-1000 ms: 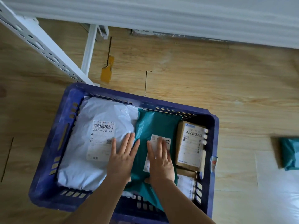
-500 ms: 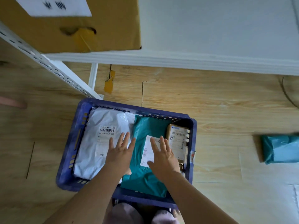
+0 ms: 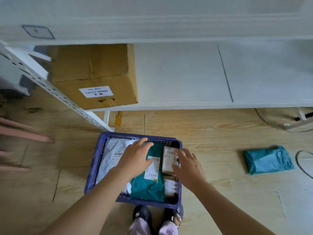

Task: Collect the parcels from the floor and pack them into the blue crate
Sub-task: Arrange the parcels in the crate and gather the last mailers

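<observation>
Blue crate (image 3: 94, 167) sits on floor, lower centre of frame, w/ white mailer (image 3: 108, 164), teal mailer (image 3: 149, 187) & brown box (image 3: 168, 160) laid flat side by side, prob. to fill the base. Left hand (image 3: 135, 158) & right hand (image 3: 191, 168) are over them, fingers spread, gripping nothing; can't tell if touching. Teal parcel (image 3: 268, 160) lies on floor at right of frame, well apart from crate, likely next pickup.

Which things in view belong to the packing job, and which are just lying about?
Job: blue crate; white mailer, teal mailer and small brown box inside it; teal parcel on the floor, right.
Lying about: big cardboard box, white shelf.
</observation>
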Demonstrator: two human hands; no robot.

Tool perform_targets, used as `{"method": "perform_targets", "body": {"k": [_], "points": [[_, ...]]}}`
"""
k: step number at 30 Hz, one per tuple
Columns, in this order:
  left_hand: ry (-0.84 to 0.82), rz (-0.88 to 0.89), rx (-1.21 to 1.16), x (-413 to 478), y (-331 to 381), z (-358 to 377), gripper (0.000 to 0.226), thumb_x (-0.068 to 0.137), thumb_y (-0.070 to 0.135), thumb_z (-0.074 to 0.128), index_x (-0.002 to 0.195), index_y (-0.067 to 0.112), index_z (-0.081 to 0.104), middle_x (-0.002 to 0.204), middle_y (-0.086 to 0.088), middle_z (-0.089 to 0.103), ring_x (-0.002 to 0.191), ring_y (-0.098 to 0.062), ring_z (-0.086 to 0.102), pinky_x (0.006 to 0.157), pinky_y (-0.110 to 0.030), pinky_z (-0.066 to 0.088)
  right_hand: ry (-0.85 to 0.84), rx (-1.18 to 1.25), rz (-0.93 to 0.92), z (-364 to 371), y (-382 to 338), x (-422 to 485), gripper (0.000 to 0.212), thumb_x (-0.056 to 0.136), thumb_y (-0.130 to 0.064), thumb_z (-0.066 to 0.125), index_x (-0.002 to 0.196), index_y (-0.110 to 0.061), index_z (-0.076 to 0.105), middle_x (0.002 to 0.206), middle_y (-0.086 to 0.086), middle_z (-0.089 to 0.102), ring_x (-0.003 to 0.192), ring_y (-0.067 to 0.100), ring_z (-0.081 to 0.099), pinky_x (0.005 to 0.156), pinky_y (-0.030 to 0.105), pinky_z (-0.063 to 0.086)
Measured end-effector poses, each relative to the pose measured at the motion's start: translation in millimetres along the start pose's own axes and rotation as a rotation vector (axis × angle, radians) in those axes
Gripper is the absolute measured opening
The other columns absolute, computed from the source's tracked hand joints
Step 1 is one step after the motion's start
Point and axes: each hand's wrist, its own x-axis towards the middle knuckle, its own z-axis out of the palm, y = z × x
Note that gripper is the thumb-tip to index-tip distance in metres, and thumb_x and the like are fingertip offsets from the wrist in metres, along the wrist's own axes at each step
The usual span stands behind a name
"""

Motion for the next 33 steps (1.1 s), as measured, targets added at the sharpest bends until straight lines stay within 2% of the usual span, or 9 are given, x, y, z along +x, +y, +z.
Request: {"method": "perform_targets", "body": {"k": [6,10,16,18,25,29,33], "points": [[0.055,0.081,-0.026,-51,41,-74,0.053,0.093,0.032,0.053,0.142,0.019,0.036,0.147,0.003,0.033,0.134,-0.015,0.035,0.111,-0.033,0.031,0.17,0.057,0.007,-75,-15,-70,0.054,0.095,-0.03,0.048,0.145,-0.026,0.028,0.149,-0.002,0.033,0.134,0.019,0.033,0.109,0.031,0.03],[0.073,0.158,0.003,-91,75,-102,0.05,0.094,0.032,0.053,0.141,0.022,0.038,0.145,0.005,0.036,0.131,-0.013,0.038,0.106,-0.029,0.033,0.255,0.091,0.021,-107,-18,-131,0.05,0.095,-0.031,0.049,0.143,-0.025,0.035,0.144,0.001,0.041,0.131,0.021,0.038,0.106,0.031,0.032],[-0.021,0.262,0.089,-145,134,-112,0.047,0.093,0.034,0.052,0.139,0.026,0.041,0.142,0.006,0.04,0.126,-0.015,0.044,0.095,-0.028,0.039,0.327,0.071,0.066,-138,10,-222,0.046,0.095,-0.033,0.05,0.139,-0.027,0.04,0.141,-0.004,0.045,0.129,0.015,0.041,0.106,0.029,0.033],[-0.032,0.295,0.13,-153,159,-112,0.047,0.093,0.033,0.052,0.138,0.026,0.041,0.141,0.004,0.041,0.125,-0.016,0.044,0.094,-0.029,0.039,0.337,0.08,0.101,-146,28,-244,0.045,0.095,-0.032,0.051,0.138,-0.026,0.042,0.14,-0.005,0.047,0.129,0.015,0.042,0.105,0.028,0.032],[-0.004,0.381,0.202,-156,274,-98,0.048,0.092,0.036,0.052,0.137,0.025,0.042,0.143,0.003,0.042,0.129,-0.016,0.04,0.105,-0.032,0.033,0.337,0.088,0.168,-173,114,-299,0.036,0.092,-0.028,0.053,0.127,-0.024,0.054,0.129,-0.003,0.056,0.118,0.016,0.051,0.096,0.028,0.042],[0.021,0.376,0.207,-145,357,-77,0.047,0.092,0.035,0.051,0.137,0.025,0.042,0.145,0.003,0.041,0.132,-0.017,0.037,0.106,-0.031,0.03,0.34,0.094,0.165,-200,187,-322,0.032,0.092,-0.025,0.052,0.123,-0.022,0.057,0.125,-0.004,0.059,0.113,0.015,0.054,0.088,0.024,0.039],[-0.014,0.336,0.187,-131,447,-37,0.046,0.094,0.035,0.049,0.138,0.026,0.042,0.146,0.001,0.039,0.133,-0.018,0.036,0.107,-0.032,0.029,0.318,0.097,0.202,-226,279,-343,0.033,0.091,-0.02,0.049,0.123,-0.018,0.059,0.123,0.004,0.06,0.115,0.021,0.055,0.092,0.028,0.043]]}}
